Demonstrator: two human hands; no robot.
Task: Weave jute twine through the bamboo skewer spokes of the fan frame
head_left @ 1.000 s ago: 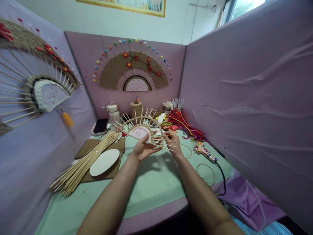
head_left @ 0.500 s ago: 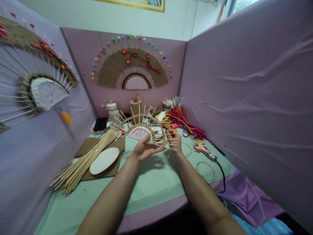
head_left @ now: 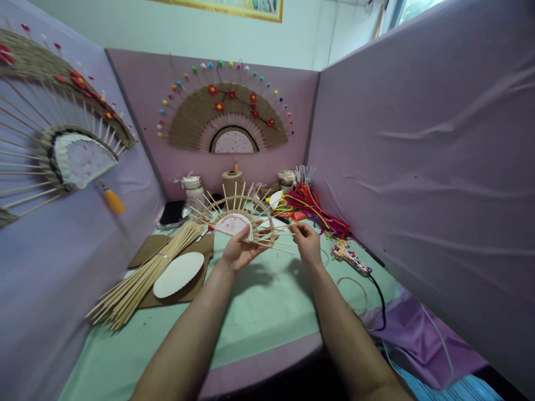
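A small half-made fan, with wooden sticks spreading from a pink-and-white half-round core and twine woven around it, is held up above the green table. My left hand grips its lower edge from below, fingers closed on it. Just right of the fan, my right hand is pinched shut at the tips of the rightmost sticks, on thin twine I can barely make out.
A bundle of bamboo sticks and a white oval card on brown cardboard lie at the left. A twine spool, jar, phone, pipe cleaners and glue gun stand behind and right. Finished fans hang on purple partitions.
The fan has shifted slightly left and turned a little in my left hand. My right hand has drawn away from its right edge to the stick tips.
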